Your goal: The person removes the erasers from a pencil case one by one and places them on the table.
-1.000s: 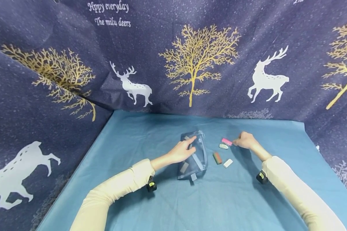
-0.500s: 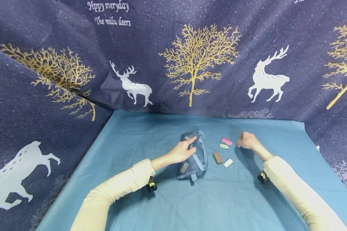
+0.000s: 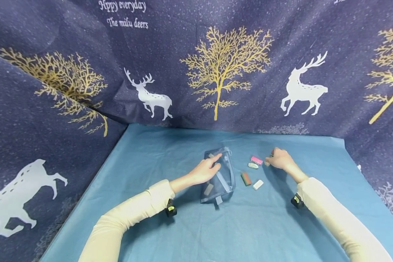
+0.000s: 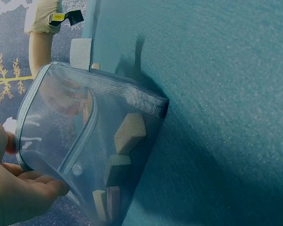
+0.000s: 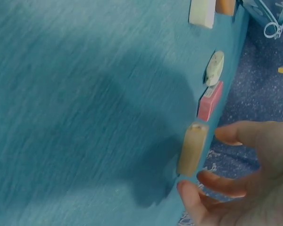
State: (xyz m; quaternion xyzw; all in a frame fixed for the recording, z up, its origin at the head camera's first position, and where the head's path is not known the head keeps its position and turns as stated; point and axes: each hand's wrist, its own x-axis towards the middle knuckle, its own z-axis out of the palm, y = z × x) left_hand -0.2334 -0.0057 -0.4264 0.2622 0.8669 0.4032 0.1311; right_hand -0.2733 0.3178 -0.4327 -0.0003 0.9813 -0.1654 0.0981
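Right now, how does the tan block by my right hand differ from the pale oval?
The tan block has straight sides; the pale oval is rounded. The tan block is by your right hand; the pale oval lies farther off, beside the pink block. Both are outside the mesh bag.

The table is covered in blue cloth (image 3: 183,236), matt and a bit rough. The wall cloth (image 3: 170,43) is dull too, with soft folds. The bag (image 4: 96,141) is see-through net with tiny holes, and its tab (image 4: 81,54) looks like woven ribbon. The tan block (image 5: 193,149) and white block (image 5: 202,12) look smooth and matt, like rubber. The pink block (image 5: 210,101) looks smooth too. The sleeves (image 3: 144,209) are soft, wrinkly cloth.
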